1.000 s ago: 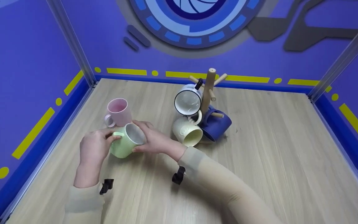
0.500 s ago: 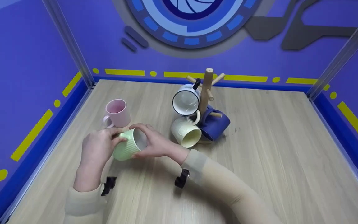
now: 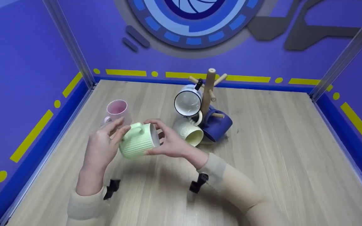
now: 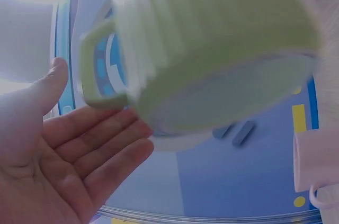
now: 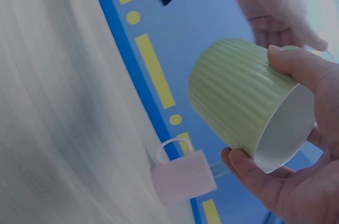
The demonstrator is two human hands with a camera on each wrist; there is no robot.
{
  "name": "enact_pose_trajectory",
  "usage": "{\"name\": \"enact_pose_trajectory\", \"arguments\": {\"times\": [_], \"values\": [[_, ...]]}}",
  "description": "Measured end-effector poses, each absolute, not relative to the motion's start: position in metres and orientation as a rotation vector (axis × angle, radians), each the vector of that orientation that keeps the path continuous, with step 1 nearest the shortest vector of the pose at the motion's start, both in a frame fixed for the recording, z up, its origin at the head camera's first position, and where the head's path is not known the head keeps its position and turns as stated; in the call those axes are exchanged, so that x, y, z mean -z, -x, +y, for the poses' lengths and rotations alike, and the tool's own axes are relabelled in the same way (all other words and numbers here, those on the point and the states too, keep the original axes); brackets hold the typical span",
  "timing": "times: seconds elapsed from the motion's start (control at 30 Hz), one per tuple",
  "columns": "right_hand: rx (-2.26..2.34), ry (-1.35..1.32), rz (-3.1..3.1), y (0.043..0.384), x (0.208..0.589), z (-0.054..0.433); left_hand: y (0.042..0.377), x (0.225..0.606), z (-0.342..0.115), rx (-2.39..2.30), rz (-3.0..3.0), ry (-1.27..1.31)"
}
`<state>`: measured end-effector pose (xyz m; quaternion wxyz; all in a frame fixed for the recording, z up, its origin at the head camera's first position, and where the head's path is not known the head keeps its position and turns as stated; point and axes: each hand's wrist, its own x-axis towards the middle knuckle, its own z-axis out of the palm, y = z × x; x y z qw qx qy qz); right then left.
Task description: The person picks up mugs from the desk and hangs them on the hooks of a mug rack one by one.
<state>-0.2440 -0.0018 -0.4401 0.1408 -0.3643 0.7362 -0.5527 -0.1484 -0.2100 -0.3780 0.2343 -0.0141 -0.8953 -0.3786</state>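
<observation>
A light green ribbed mug (image 3: 136,145) is held tipped on its side above the table, its mouth toward the right and its handle (image 3: 133,131) on top. My right hand (image 3: 175,142) grips it near the rim, thumb on the near side and fingers round the far side. At the base end is my left hand (image 3: 101,146); in the left wrist view that hand (image 4: 63,163) has its palm bare and fingers extended, fingertips close to the mug. The pink mug (image 3: 118,110) stands upright just behind, partly covered by the left fingers.
A wooden mug tree (image 3: 210,84) stands right of the hands. On it hang a white black-rimmed mug (image 3: 188,103), a cream mug (image 3: 182,128) and a dark blue mug (image 3: 220,127). Purple-blue walls (image 3: 83,40) border the wooden table (image 3: 278,150).
My right hand has lifted the green mug and turned it, moving rightward, so its handle faces up. My left fingers have come off the handle. The hanging mugs stay put.
</observation>
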Motion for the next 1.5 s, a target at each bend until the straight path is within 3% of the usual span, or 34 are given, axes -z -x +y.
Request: {"name": "enact_pose_trajectory", "arguments": {"times": [0.2,0.43,0.93,1.2,1.5], "values": [[1.738,1.009,2.055,0.244,0.422,0.021,0.154,0.387,-0.210,1.444,-2.478,0.099],[1.769,0.991,2.068,0.246,0.408,0.049,0.161,0.399,-0.200,1.524,-2.526,0.244],[1.781,0.837,2.173,0.246,0.389,0.133,0.188,0.400,-0.117,1.841,-2.355,0.334],[1.763,0.698,2.188,0.254,0.384,0.178,0.204,0.394,-0.075,1.828,-2.474,0.319],[1.677,0.659,2.093,0.289,0.375,0.211,0.217,0.393,-0.041,1.584,-2.555,0.283]]}}
